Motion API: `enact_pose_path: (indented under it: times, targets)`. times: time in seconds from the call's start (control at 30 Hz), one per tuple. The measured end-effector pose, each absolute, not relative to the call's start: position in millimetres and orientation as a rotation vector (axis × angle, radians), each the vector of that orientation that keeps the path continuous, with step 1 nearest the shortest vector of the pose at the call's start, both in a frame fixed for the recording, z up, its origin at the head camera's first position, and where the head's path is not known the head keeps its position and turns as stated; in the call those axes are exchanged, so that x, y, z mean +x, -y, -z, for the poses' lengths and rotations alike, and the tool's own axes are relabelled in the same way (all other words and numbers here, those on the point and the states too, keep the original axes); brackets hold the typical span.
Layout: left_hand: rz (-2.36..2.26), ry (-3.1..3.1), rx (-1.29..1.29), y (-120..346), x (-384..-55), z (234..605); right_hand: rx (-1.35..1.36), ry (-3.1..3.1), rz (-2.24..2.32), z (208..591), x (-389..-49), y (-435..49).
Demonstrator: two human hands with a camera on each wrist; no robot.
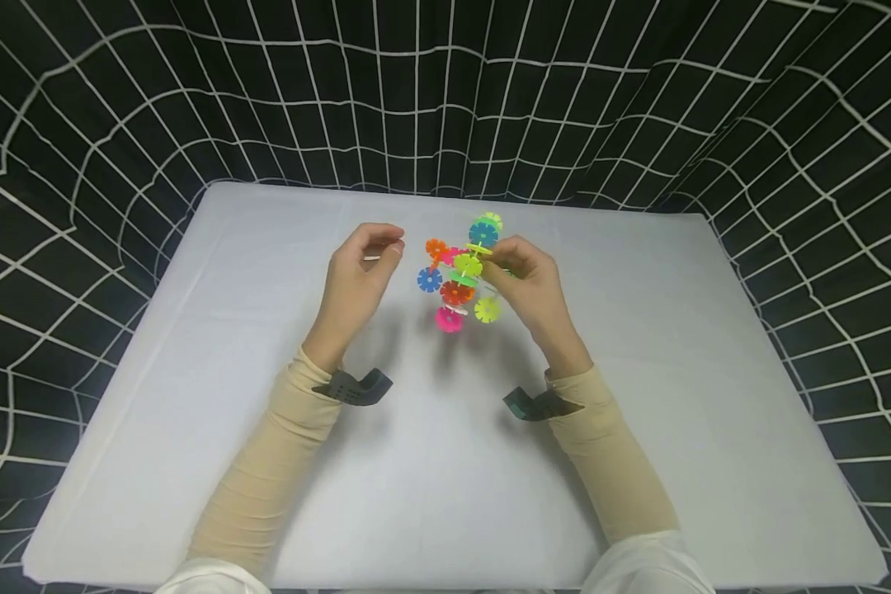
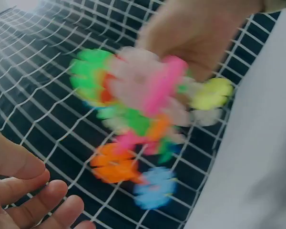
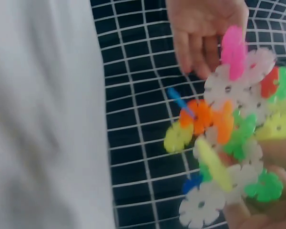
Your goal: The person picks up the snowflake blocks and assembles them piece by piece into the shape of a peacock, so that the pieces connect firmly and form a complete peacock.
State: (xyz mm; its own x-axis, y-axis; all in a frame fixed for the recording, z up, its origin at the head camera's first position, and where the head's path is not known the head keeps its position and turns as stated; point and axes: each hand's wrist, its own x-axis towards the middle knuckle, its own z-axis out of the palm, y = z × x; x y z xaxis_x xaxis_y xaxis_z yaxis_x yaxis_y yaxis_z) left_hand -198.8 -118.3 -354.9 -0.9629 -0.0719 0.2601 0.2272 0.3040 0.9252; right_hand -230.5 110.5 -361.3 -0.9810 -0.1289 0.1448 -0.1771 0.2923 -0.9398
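My right hand (image 1: 532,289) pinches a cluster of interlocking flower discs (image 1: 457,292) from its right side, above the white table. The joined discs are orange, pink, blue, red, green, yellow and white, slotted together at odd angles. To the left of the cluster is my left hand (image 1: 355,276), its thumb and fingers loosely curved with a gap between them and nothing held. In the left wrist view the cluster is blurred, with an orange disc (image 2: 114,163) and a blue disc (image 2: 155,187) at its lower end. A pink disc (image 3: 234,52) stands out at its top in the right wrist view.
The white table (image 1: 193,346) stretches out beneath both arms, with shadows under the hands. A black curtain with a white grid (image 1: 431,91) surrounds its back and sides. Dark wrist mounts (image 1: 356,388) jut inward from both beige sleeves.
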Motion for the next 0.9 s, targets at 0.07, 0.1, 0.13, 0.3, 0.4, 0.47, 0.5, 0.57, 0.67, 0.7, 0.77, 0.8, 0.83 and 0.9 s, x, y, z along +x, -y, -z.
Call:
enact_pose_path:
  times: [0.07, 0.1, 0.13, 0.3, 0.4, 0.47, 0.5, 0.57, 0.67, 0.7, 0.77, 0.8, 0.83, 0.9]
  targets:
    - [1.726, 2.288, -0.124, 122.5, -200.2, 353.0, 0.202, 2.488, -1.84, 365.0, -230.6, -113.3]
    - [1.737, 2.276, -0.12, 124.1, -200.5, 351.9, 0.157, 2.477, -1.861, 366.8, -230.2, -115.0]
    - [1.746, 2.266, -0.119, 125.4, -200.7, 350.8, 0.117, 2.47, -1.873, 368.8, -229.7, -116.9]
    - [1.77, 2.256, -0.126, 127.5, -201.2, 347.0, 0.024, 2.486, -1.873, 385.9, -225.2, -128.9]
    - [1.784, 2.251, -0.131, 126.8, -201.7, 346.3, 0.017, 2.526, -1.858, 401.7, -221.2, -136.1]
    - [1.795, 2.246, -0.133, 126.1, -202.0, 346.4, 0.016, 2.551, -1.86, 412.1, -218.4, -139.2]
    - [1.797, 2.248, -0.133, 125.9, -202.0, 346.8, 0.019, 2.567, -1.857, 416.6, -216.9, -140.0]
    - [1.803, 2.253, -0.135, 125.4, -202.0, 347.8, 0.023, 2.586, -1.881, 424.6, -213.8, -140.7]
    - [1.816, 2.261, -0.133, 126.0, -201.3, 350.4, 0.032, 2.622, -1.913, 432.8, -208.7, -140.0]
    - [1.821, 2.262, -0.132, 126.4, -200.9, 351.0, 0.042, 2.628, -1.923, 434.7, -207.1, -139.6]
    - [1.829, 2.258, -0.135, 127.3, -200.2, 351.4, 0.051, 2.649, -1.93, 436.8, -204.1, -139.3]
    - [1.829, 2.256, -0.137, 127.7, -200.0, 351.3, 0.055, 2.658, -1.929, 436.9, -202.7, -139.2]
    - [1.831, 2.252, -0.141, 128.0, -199.9, 350.9, 0.061, 2.667, -1.928, 436.7, -201.5, -139.3]
    - [1.814, 2.254, -0.155, 128.6, -199.2, 349.2, 0.087, 2.685, -1.915, 435.7, -200.0, -140.2]
